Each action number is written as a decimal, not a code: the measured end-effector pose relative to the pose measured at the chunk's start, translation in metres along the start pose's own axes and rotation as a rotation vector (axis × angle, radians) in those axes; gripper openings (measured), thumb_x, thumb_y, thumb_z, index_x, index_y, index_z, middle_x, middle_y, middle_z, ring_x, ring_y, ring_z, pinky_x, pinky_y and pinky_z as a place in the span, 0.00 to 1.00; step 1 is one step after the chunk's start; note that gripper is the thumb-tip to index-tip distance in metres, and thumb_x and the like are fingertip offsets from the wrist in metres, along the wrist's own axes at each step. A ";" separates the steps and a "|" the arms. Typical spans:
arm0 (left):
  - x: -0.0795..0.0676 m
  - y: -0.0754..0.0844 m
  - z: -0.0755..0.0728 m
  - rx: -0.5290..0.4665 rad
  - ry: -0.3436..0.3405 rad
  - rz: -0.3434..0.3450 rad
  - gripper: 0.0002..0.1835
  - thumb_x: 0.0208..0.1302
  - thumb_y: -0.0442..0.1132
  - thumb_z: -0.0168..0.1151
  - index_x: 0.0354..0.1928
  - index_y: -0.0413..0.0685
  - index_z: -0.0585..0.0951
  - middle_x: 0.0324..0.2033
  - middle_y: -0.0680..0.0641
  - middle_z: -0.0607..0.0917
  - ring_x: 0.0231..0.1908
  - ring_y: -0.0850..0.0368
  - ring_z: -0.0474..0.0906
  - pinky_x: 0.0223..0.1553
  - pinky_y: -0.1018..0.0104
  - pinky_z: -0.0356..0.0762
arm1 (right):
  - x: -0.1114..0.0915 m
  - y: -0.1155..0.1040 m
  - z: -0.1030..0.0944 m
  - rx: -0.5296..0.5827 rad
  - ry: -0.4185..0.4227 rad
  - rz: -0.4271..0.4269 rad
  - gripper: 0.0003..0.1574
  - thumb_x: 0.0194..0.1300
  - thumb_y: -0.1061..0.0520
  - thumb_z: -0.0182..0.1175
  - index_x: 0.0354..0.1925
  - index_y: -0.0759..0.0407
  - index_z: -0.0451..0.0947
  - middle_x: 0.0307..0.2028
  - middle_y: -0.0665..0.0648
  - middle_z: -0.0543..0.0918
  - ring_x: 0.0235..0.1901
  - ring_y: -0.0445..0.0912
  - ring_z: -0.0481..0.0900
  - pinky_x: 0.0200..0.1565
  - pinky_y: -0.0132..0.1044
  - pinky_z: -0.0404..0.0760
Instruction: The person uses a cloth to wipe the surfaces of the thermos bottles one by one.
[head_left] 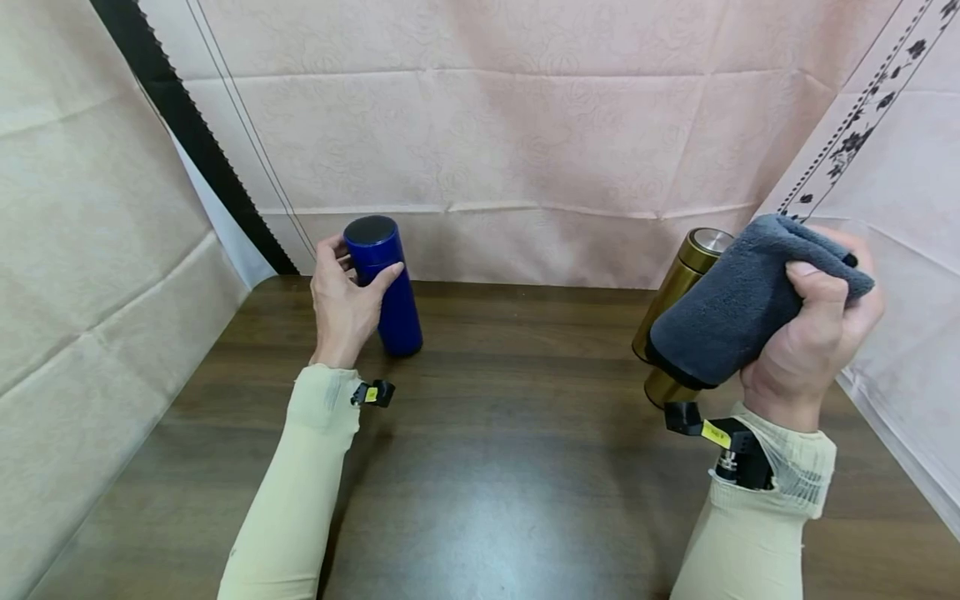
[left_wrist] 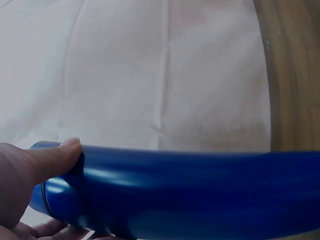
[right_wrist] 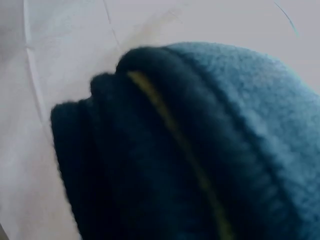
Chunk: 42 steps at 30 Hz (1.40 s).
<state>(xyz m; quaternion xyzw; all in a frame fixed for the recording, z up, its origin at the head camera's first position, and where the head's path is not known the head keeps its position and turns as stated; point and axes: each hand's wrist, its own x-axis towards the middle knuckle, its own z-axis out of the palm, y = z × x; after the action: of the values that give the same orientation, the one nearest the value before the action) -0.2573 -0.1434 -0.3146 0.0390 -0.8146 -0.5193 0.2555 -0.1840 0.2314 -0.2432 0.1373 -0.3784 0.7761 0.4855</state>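
My left hand (head_left: 348,304) holds a blue vacuum flask (head_left: 397,312) near its dark-topped lid, thumb on one side and fingers on the other. The left wrist view shows the glossy flask (left_wrist: 200,190) across the bottom, with the thumb over its lid end. In my right hand (head_left: 817,333) is a folded grey-blue towel (head_left: 731,308), gripped at one end with the thumb on top. The towel's dark folds (right_wrist: 125,160) fill much of the right wrist view. Behind the towel stands a gold flask (head_left: 671,287) with a silver-topped lid, and a gold base (head_left: 667,389) shows below; the rest is hidden.
Brown wood-grain table (head_left: 510,433) lies under both hands. Pale cloth (head_left: 525,150) hangs along its back edge and along both sides. A black strip (head_left: 195,133) runs down the cloth at the back left corner.
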 end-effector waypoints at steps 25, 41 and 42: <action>-0.066 0.056 0.048 -0.152 -0.443 0.111 0.38 0.56 0.45 0.79 0.66 0.52 0.69 0.59 0.51 0.79 0.59 0.54 0.76 0.61 0.55 0.81 | 0.000 0.008 -0.010 -0.238 -0.093 -0.015 0.13 0.55 0.66 0.59 0.38 0.71 0.83 0.32 0.60 0.84 0.30 0.46 0.78 0.38 0.34 0.76; -0.082 0.058 0.062 -0.197 -0.543 0.237 0.36 0.53 0.40 0.81 0.61 0.50 0.72 0.55 0.53 0.81 0.57 0.55 0.78 0.59 0.58 0.82 | -0.002 0.013 -0.014 -0.353 -0.121 0.116 0.10 0.54 0.64 0.64 0.38 0.64 0.84 0.30 0.55 0.81 0.28 0.44 0.76 0.33 0.32 0.74; -0.082 0.058 0.062 -0.197 -0.548 0.236 0.36 0.53 0.40 0.81 0.61 0.50 0.71 0.55 0.53 0.81 0.57 0.55 0.78 0.59 0.57 0.82 | -0.002 0.013 -0.014 -0.358 -0.121 0.131 0.10 0.54 0.64 0.64 0.38 0.63 0.84 0.29 0.55 0.81 0.27 0.43 0.76 0.32 0.32 0.74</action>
<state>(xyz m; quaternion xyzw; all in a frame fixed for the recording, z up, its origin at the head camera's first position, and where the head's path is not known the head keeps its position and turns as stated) -0.2028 -0.0384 -0.3157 -0.2223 -0.7978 -0.5536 0.0875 -0.1920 0.2373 -0.2595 0.0702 -0.5469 0.7166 0.4271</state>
